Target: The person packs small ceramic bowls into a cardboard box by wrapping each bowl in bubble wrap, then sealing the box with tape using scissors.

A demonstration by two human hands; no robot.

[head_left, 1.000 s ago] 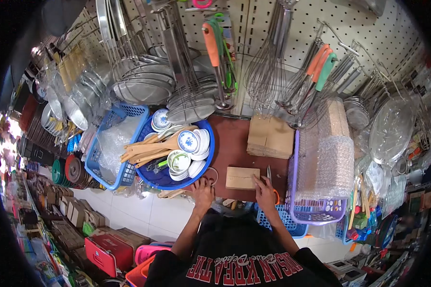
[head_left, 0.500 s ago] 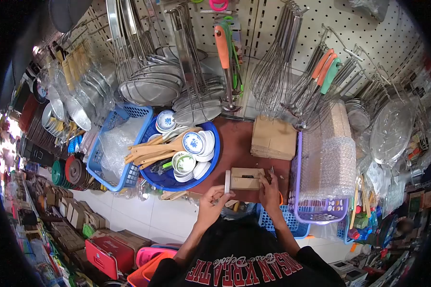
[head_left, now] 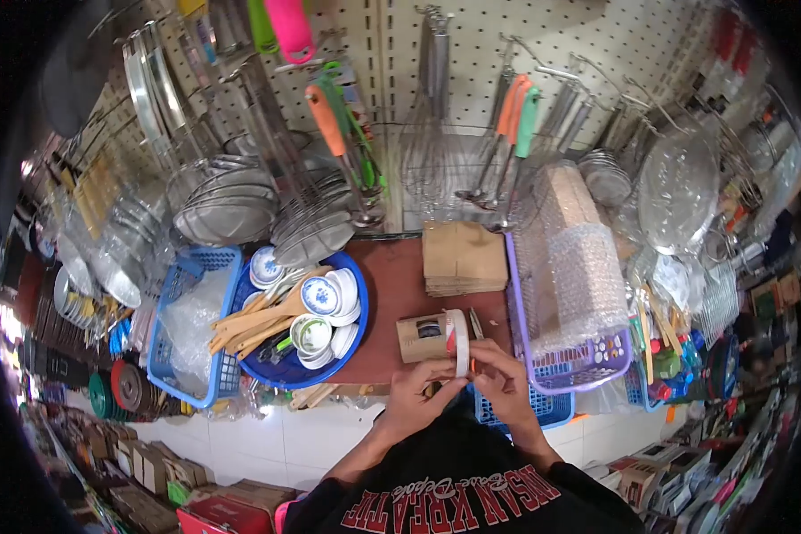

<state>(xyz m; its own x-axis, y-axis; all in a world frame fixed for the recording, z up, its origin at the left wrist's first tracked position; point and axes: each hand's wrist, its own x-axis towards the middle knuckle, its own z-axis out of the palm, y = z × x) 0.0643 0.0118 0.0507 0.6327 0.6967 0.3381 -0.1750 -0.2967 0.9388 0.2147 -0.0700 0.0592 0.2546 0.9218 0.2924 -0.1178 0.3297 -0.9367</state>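
Observation:
A white-edged roll, like tape (head_left: 457, 343), stands upright between my hands at the right end of a small brown cardboard box (head_left: 418, 339). My left hand (head_left: 421, 392) has its fingers closed on the roll's lower edge. On the other side, my right hand (head_left: 504, 381) pinches at the roll's right side, its fingertips close to those of my left hand. The box lies on the red-brown tabletop (head_left: 387, 267) with a dark printed patch on top. Just behind my right hand is a thin pointed metal tool (head_left: 474, 321), partly hidden.
A blue basin (head_left: 354, 267) of bowls and wooden spoons stands left, beside a light-blue basket (head_left: 160, 356). Flat cardboard (head_left: 463, 254) lies behind. At right is a purple basket (head_left: 518, 311) with bubble-wrapped goods. Strainers (head_left: 218, 214) and ladles (head_left: 523, 125) hang above.
The roll has gone from the box's left end to its right end. My right hand has left the box and come to the roll beside my left hand. The view has shifted right.

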